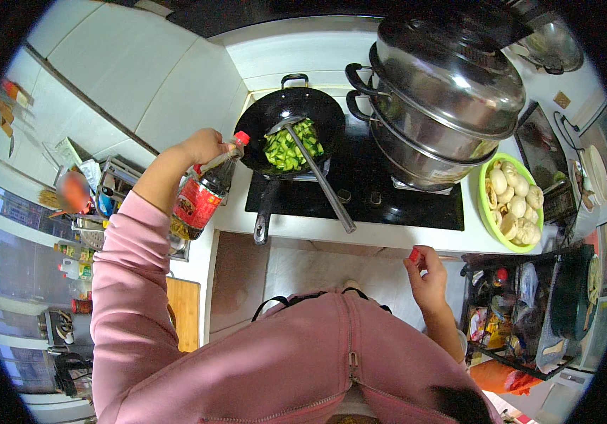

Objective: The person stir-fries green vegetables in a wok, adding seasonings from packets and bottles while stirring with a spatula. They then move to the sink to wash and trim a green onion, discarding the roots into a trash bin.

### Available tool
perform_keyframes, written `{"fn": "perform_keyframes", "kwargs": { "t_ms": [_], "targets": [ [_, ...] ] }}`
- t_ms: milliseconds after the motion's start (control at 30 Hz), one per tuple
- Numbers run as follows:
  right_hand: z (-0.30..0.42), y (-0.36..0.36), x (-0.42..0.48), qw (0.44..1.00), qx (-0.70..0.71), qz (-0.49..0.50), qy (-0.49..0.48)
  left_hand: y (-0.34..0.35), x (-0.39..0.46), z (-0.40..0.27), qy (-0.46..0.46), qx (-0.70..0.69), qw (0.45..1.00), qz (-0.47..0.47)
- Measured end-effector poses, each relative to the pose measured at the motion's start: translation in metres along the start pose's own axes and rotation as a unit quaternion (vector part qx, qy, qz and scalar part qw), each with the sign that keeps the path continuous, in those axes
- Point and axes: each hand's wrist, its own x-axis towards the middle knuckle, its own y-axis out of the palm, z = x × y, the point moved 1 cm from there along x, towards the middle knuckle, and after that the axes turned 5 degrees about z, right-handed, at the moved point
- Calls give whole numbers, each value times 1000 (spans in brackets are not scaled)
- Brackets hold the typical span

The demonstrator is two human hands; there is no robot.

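Note:
My left hand (205, 147) grips a large plastic bottle of dark sauce (200, 199) by the upper part, left of the wok. The bottle tilts a little, and its red top (241, 138) reaches the wok's rim. Chopped green vegetables (294, 147) lie in the black wok (253, 114), which sits on the left burner. A metal ladle (320, 176) rests in the wok, its bowl on the far side and its handle over the counter edge. My right hand (429, 278) pinches a small red cap (415, 254) in front of the counter.
A tall stainless steel steamer (436, 116) stands on the right of the black glass hob (356, 197). Beside it a green basket (486, 214) holds several steamed buns (515, 196). Low on the right is a loaded rack (515, 302). A wooden cutting board (184, 307) lies at left.

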Motion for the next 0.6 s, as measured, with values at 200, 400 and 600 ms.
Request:
{"fn": "perform_keyframes", "kwargs": {
  "t_ms": [200, 400, 600],
  "targets": [
    [0, -7, -4, 1000, 2, -14, 11, -1, 25, 1, -22, 22, 999, 34],
    [-7, -10, -6, 1000, -14, 4, 19, -5, 35, -17, -34, 60, 995, 70],
    [-5, -13, -4, 1000, -23, 10, 19, -2, 49, -12, -19, 84, 993, 83]
  ]
}}
